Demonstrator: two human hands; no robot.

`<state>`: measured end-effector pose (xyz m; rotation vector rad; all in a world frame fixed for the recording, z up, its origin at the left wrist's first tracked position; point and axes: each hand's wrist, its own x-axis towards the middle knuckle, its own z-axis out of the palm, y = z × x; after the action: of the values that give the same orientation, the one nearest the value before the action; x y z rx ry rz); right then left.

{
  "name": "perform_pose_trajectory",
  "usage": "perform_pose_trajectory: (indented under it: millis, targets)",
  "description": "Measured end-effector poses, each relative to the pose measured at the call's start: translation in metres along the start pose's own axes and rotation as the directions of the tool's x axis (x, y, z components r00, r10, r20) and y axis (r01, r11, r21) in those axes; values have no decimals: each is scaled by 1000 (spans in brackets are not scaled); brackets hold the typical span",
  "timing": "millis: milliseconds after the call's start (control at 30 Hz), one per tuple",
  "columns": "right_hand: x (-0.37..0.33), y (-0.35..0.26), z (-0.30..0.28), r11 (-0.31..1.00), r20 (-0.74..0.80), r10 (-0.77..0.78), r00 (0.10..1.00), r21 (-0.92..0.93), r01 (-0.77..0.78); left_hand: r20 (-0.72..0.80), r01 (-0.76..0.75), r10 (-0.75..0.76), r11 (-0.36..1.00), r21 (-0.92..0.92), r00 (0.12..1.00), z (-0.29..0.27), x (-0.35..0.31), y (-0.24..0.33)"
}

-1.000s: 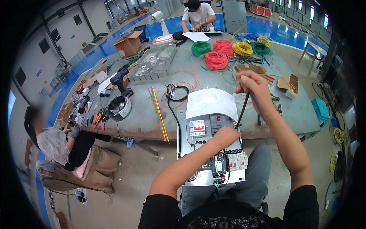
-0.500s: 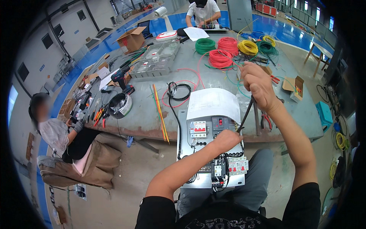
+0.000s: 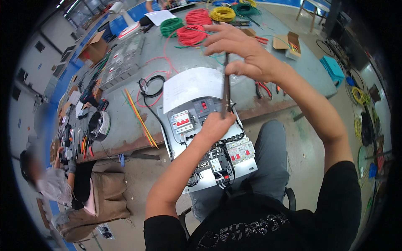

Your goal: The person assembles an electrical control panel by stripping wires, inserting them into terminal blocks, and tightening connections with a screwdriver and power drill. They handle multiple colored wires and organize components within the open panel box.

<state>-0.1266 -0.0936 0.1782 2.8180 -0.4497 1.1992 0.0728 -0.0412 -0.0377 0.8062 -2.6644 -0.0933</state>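
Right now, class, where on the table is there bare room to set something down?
Bare tabletop lies between the small open carton and the teal case at right; another patch between the straight wires and the spool. Crowded: tools at left, coils at the far side.

1. The grey metal table [image 3: 118, 112] has a rusty-looking front edge [image 3: 260, 110].
2. On its far part lie a green wire coil [image 3: 171, 30], two red wire coils [image 3: 191, 40] and a yellow wire coil [image 3: 222, 17].
3. On the left side are a cardboard carton [image 3: 94, 49], a compartment box [image 3: 124, 62] and a cordless drill [image 3: 89, 95].
4. Near the front lie thin straight wires [image 3: 141, 119] and a black cable coil [image 3: 144, 87].
5. On the right are red-handled pliers [image 3: 266, 89] and a small carton [image 3: 282, 43].
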Motion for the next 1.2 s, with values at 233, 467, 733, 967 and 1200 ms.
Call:
perform_pose_trajectory:
  millis: [233,467,733,967,1200]
  targets:
    - [9,-2,-9,981,135,-122,983,-132,140,80,27,-31,999,41,996,-4,-4,0]
    - [7,-10,2,931,-37,-38,999,-366,22,47,30,-29,1000,-6,998,-3,-4,0]
    - [-1,-44,-3,798,-185,140,973,-561,-221,63,16,-17,1000,25,998,-1,-1,2]
    - [0,-56,13,726,-202,273,941,-599,-339,75,25,-30,997,76,997,3,-4,3]
    - [56,-38,-50,854,508,520,687,-317,-413,-13,-29,29,999,18,999,-5,2,3]
